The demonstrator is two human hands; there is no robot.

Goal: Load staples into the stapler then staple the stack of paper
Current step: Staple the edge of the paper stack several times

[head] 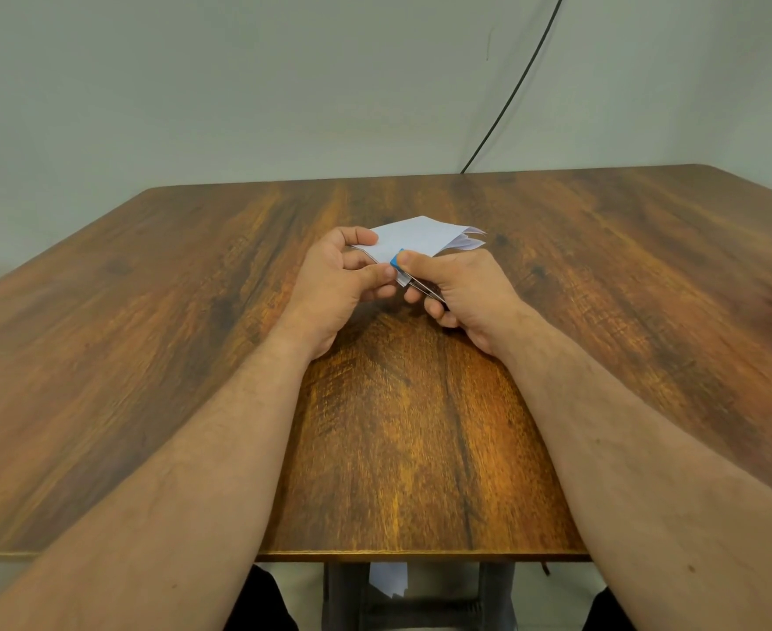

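Note:
A small stack of white paper (425, 236) is held just above the wooden table (193, 311), its far corners fanned apart. My left hand (343, 275) pinches the stack's left edge between thumb and fingers. A small blue stapler (398, 259) with a metal base sits over the paper's near corner. My right hand (459, 289) grips the stapler, thumb on its blue top and fingers curled under the metal base. Most of the stapler is hidden inside that hand.
A black cable (511, 97) runs down the wall to the table's far edge. Below the table's near edge, some white paper (388, 580) lies on the floor between the table legs.

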